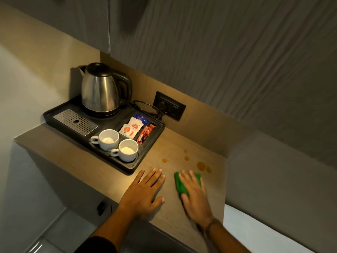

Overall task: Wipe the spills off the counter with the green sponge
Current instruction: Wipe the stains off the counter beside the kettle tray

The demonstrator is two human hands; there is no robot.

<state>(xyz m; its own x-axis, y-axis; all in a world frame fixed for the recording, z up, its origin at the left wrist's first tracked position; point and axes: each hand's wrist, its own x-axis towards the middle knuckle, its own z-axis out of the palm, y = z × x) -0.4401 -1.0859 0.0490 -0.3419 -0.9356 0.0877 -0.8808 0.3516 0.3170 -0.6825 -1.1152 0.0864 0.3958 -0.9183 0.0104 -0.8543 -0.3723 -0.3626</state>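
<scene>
On the wooden counter [60, 152] lie several brown spills: a large drop [201, 165], a smaller one [186, 158] and another [164, 160] nearer the tray. My right hand [196, 196] presses flat on the green sponge [179, 184], just short of the large drop; the hand is motion-blurred. The sponge shows at the fingertips and along the hand's left side. My left hand [144, 191] rests flat on the counter beside it, fingers spread, holding nothing.
A black tray [52, 115] at the left carries a steel kettle [99, 88], two white cups [107, 139], sachets and a metal drip grille. A wall socket [169, 105] with the kettle's cord is behind. A wall closes the counter's right end.
</scene>
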